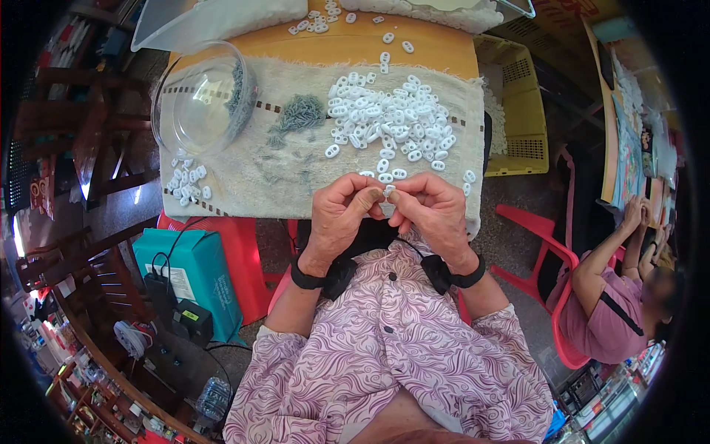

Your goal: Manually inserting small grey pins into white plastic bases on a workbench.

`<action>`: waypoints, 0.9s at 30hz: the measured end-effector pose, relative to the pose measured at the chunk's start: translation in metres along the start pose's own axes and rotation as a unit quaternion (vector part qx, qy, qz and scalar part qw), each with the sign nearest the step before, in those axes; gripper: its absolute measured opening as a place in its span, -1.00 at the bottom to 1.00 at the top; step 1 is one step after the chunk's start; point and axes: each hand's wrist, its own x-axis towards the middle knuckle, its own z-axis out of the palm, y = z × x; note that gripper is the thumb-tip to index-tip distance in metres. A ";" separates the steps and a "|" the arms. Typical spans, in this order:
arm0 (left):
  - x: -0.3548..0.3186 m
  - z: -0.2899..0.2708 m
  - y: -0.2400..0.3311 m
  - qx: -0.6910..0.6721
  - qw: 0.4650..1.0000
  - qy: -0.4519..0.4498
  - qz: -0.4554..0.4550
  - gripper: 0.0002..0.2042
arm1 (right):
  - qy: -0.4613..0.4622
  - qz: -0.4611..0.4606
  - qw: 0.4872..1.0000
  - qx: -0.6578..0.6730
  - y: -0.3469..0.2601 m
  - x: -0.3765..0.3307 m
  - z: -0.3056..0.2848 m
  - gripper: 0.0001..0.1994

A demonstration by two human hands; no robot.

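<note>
Over the near edge of a cloth-covered table (244,185), my left hand (336,214) and my right hand (438,211) meet, thumbs and forefingers pinched together. Between the fingertips sits a small white plastic piece (388,190), mostly covered by them. Just beyond lies a large heap of white two-holed plastic pieces (399,118), with several strays trailing toward my hands. To its left is a pile of tiny grey pins or screws (302,112); their exact kind is too small to tell. A smaller group of white pieces (188,181) lies at the table's left edge.
A transparent round bowl (166,111) with grey bits stands tilted at left. White-filled containers (214,26) line the far edge. A yellow crate (529,111) is at right. Beside me are a red stool (248,251), a teal box (185,274) and a seated person (603,311).
</note>
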 end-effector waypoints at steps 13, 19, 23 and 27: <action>0.001 0.000 -0.002 0.129 0.988 0.009 0.086 -0.93 | -0.007 -0.001 1.000 -0.015 0.000 -0.003 0.002 -0.94; -0.002 0.006 -0.003 0.135 0.988 0.014 0.071 -0.92 | -0.001 -0.027 1.000 -0.012 0.006 -0.002 0.001 -0.94; -0.001 0.007 -0.007 0.045 0.997 0.018 0.054 -0.92 | 0.009 -0.009 0.999 0.050 0.001 0.001 0.000 -0.92; -0.001 0.008 -0.004 0.034 0.998 0.002 0.051 -0.87 | 0.011 -0.006 0.999 0.053 0.001 0.005 -0.005 -0.91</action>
